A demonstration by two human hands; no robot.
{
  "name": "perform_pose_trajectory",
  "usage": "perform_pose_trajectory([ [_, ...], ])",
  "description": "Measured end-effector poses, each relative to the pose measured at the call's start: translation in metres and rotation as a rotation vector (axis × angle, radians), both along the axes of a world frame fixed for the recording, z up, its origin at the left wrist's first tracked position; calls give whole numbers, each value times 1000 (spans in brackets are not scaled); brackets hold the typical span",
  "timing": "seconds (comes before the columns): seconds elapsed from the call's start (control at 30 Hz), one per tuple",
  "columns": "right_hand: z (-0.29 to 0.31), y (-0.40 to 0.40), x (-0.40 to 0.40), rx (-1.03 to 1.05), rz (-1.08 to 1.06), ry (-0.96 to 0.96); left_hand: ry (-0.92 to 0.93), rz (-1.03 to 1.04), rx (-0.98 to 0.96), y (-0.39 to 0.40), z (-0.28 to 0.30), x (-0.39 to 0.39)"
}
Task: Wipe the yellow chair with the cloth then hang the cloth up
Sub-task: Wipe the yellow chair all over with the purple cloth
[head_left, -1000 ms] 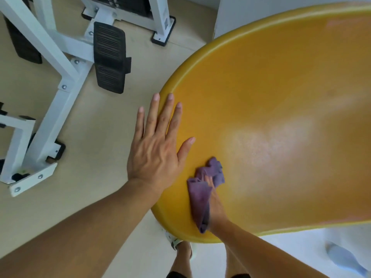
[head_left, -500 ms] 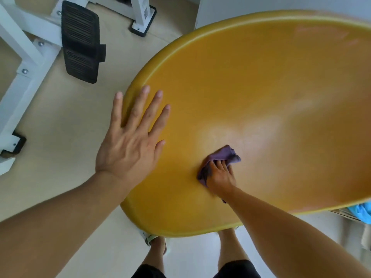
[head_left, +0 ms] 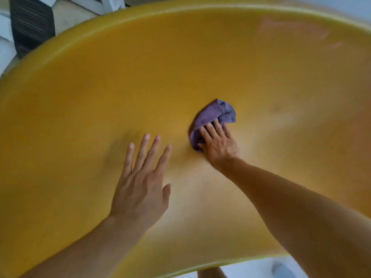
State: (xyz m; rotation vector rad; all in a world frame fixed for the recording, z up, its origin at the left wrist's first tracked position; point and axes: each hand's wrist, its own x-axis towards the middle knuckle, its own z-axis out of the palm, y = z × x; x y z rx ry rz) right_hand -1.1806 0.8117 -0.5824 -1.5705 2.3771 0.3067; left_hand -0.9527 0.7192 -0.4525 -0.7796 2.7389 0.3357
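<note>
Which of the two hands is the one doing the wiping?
The right hand: its fingers press the bunched purple cloth against the yellow chair. The left hand holds nothing, fingers straight and spread over the seat.

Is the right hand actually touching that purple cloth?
Touching. The head view shows the right hand lying on the purple cloth, fingers spread over it, pressing it against the yellow chair with no gap between.
</note>
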Motion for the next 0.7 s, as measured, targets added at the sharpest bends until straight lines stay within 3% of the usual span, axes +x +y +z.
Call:
perform_pose_trajectory([
  [0.17,74,-38,-100,-195,329,321,167,70,47,12,13,-71],
  [0.33,146,-60,-140,-328,469,411,347,250,76,-7,65,-154],
  [0.43,172,-70,-150,-384,426,400,398,307,42,-28,93,-188],
  [0.5,189,-81,-156,-405,340,315,373,232,-44,-50,106,-208],
  [0.6,201,-80,-164,-437,258,213,272,105,-99,-86,114,-245],
  [0.7,205,-50,-188,-436,156,227,119,157,-40,-95,108,-273],
])
